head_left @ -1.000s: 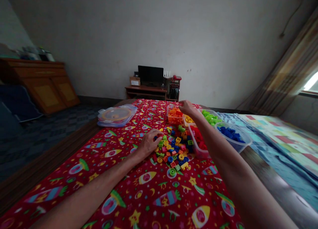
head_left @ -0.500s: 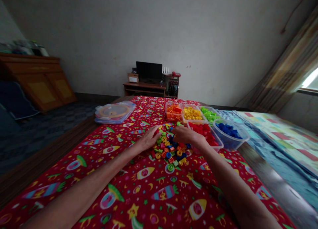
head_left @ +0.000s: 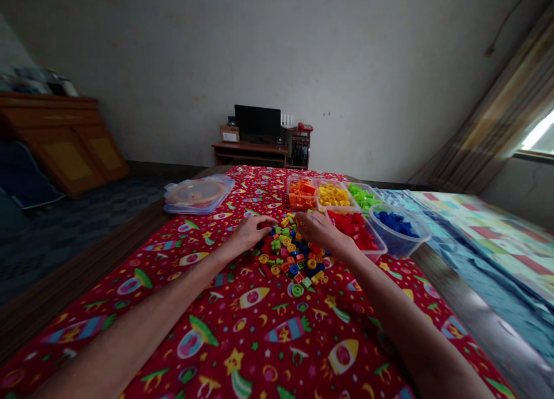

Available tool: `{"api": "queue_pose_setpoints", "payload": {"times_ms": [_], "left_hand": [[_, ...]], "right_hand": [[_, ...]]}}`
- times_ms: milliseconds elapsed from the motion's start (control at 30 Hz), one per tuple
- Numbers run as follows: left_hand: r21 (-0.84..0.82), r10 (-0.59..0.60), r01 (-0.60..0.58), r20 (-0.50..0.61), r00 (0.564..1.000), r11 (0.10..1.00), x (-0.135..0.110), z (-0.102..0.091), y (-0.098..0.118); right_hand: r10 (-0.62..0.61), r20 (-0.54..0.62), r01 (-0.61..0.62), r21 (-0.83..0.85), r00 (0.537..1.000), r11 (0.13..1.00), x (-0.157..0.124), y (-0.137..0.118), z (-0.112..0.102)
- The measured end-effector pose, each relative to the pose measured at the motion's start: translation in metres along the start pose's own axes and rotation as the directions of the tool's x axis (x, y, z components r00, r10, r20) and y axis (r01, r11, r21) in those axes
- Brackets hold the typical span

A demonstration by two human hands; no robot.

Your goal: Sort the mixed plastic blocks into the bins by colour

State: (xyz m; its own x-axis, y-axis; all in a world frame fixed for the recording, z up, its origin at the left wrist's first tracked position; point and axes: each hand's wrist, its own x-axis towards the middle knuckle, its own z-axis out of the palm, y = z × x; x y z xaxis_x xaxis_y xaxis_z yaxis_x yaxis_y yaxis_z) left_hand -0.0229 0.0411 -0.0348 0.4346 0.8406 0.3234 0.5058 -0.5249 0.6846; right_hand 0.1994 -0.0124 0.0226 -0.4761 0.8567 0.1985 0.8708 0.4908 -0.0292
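A loose pile of small building blocks (head_left: 288, 252) in mixed colours lies on the red patterned tablecloth (head_left: 242, 330). My left hand (head_left: 251, 233) is at the pile's left edge, its thumb and fingers curved with a gap between them and nothing plainly held. Over the far right side of the pile, my right hand (head_left: 319, 229) has its fingers curled down together. Whatever is at those fingertips is hidden. Just beyond my right wrist stands a clear tub of red blocks (head_left: 357, 229).
Behind the red tub stand tubs of orange blocks (head_left: 302, 192), yellow blocks (head_left: 333, 195) and green blocks (head_left: 362, 197). A round tub of blue blocks (head_left: 396, 225) is at the right. Stacked clear lids (head_left: 199, 194) lie at the left table edge. A bed (head_left: 485, 232) adjoins the right side.
My left hand has moved left, off the pile's middle to its edge, showing more blocks there. My right hand has shifted slightly left and away from me, with fingers still curled.
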Motion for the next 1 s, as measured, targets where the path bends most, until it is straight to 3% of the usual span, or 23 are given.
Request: {"api": "queue_pose_setpoints", "payload": {"times_ms": [200, 400, 500, 567, 633, 767, 867, 1000], "left_hand": [[-0.067, -0.014, 0.013, -0.02, 1.0, 0.998, 0.003, -0.006, -0.003], [0.099, 0.035, -0.038, 0.028, 0.999, 0.994, 0.001, -0.003, 0.006], [0.188, 0.067, -0.074, 0.043, 0.997, 0.979, -0.003, 0.002, 0.012], [0.234, 0.091, -0.098, 0.041, 0.995, 0.967, -0.005, 0.005, 0.013], [0.268, 0.126, -0.135, 0.05, 0.991, 0.954, -0.005, 0.007, 0.013], [0.299, 0.218, -0.226, 0.06, 0.974, 0.927, -0.005, 0.011, 0.01], [0.299, 0.248, -0.249, 0.042, 0.968, 0.921, -0.004, 0.011, 0.01], [0.274, 0.271, -0.268, 0.028, 0.962, 0.923, -0.004, 0.009, 0.007]], "right_hand": [[-0.108, 0.051, 0.108, 0.013, 0.993, 0.994, 0.002, -0.025, 0.004], [-0.182, 0.11, 0.174, 0.077, 0.977, 0.982, 0.007, -0.034, 0.02], [-0.14, -0.008, 0.14, 0.137, 0.99, 0.981, 0.007, -0.023, 0.016], [-0.046, -0.111, 0.062, 0.152, 0.993, 0.986, 0.006, -0.011, 0.011], [0.041, -0.143, -0.021, 0.137, 0.989, 0.99, 0.005, 0.0, 0.007], [0.071, -0.01, -0.07, 0.027, 0.997, 0.997, 0.003, 0.006, 0.009], [0.018, 0.109, -0.014, -0.036, 0.994, 0.999, 0.003, -0.002, 0.017], [-0.03, 0.148, 0.046, -0.108, 0.988, 0.993, 0.005, -0.01, 0.025]]}}
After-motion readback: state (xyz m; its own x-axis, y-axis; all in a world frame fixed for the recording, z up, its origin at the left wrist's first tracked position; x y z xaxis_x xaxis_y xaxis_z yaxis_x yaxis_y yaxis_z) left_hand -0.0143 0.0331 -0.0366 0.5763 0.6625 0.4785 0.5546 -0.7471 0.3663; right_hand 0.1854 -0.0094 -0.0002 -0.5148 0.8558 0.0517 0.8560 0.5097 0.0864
